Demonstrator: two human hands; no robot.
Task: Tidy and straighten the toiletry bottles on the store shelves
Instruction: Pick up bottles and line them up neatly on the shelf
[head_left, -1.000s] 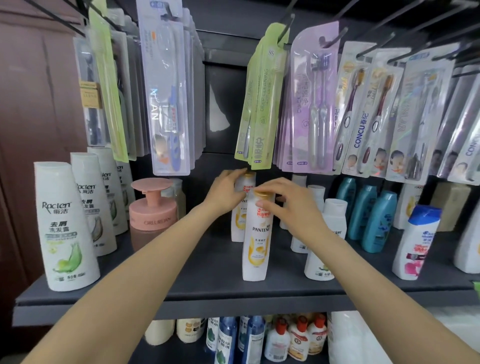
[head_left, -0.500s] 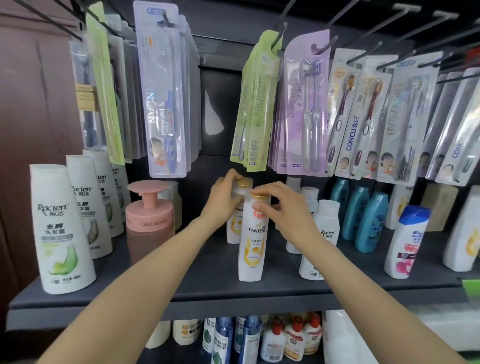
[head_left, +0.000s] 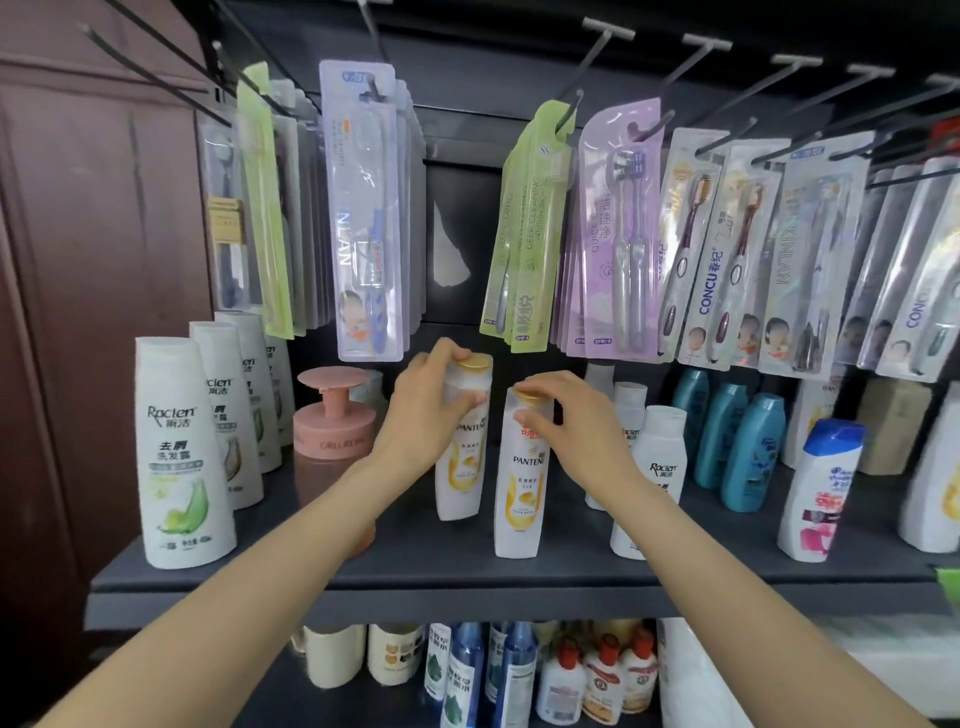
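Two white Pantene bottles with gold caps, upright side by side at the middle of the dark grey shelf (head_left: 467, 569). Left hand (head_left: 426, 410) wrapped round the upper part of the farther Pantene bottle (head_left: 462, 467), fingers over its shoulder just below the cap, thumb across the front. Right hand (head_left: 566, 415) pinching the top of the nearer Pantene bottle (head_left: 522, 488), fingertips on the gold cap, thumb against the neck. Nearer bottle close to the shelf's front edge, just right of the farther one; a narrow gap between the two.

To the left, a pink pump dispenser (head_left: 335, 415), partly behind the left forearm. Farther left, a row of white Raclen bottles (head_left: 179, 457) running from near to far, green leaf on the front label of the nearest. To the right of the hands, more white Raclen bottles (head_left: 657, 467), then teal bottles (head_left: 748, 452) standing far back, then a white bottle with a blue cap (head_left: 823, 488) near the front.

Above the shelf, toothbrush packs (head_left: 618, 234) hanging on hooks: clear, green, lilac and white. Below, on the lower shelf, assorted small bottles (head_left: 519, 675), some blue, some white with red caps.
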